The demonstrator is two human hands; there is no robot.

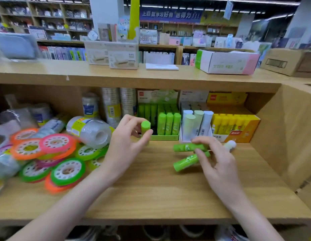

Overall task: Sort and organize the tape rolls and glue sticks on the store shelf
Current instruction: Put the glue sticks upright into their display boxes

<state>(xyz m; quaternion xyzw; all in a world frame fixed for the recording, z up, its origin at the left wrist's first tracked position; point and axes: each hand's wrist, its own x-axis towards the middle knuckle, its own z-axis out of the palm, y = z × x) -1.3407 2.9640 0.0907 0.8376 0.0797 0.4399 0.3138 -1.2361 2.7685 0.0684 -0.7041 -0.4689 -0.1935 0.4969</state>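
Head view. The left hand [127,138] grips an upright green stick [145,130] between thumb and curled fingers, holding it over the middle of the shelf [151,193], just in front of the green tray [164,136]. That tray stands at the back of the shelf and holds more green sticks upright, mostly in its right part.

The right hand [215,162] is lower and to the right, well apart from the left. Its fingertips [197,151] pinch a lying stick [187,147], which points left. A second lying stick [185,162] rests on the shelf just below it, slanting toward the front; the right hand's fingers cross its right end, and whether they hold it I cannot tell. A white stick [230,145] lies just behind the right hand, near the back right.

Right of the green tray stands a white tray [183,139] with pale sticks [197,122] upright, then a yellow box [241,134] of yellow sticks in the back right corner.

At the left edge lies a loose heap of flat tape reels [57,150] in pink, orange and green, overlapping each other. Behind them a clear tape sleeve [89,132] lies on its side, and stacked clear rolls [111,105] stand against the back wall.
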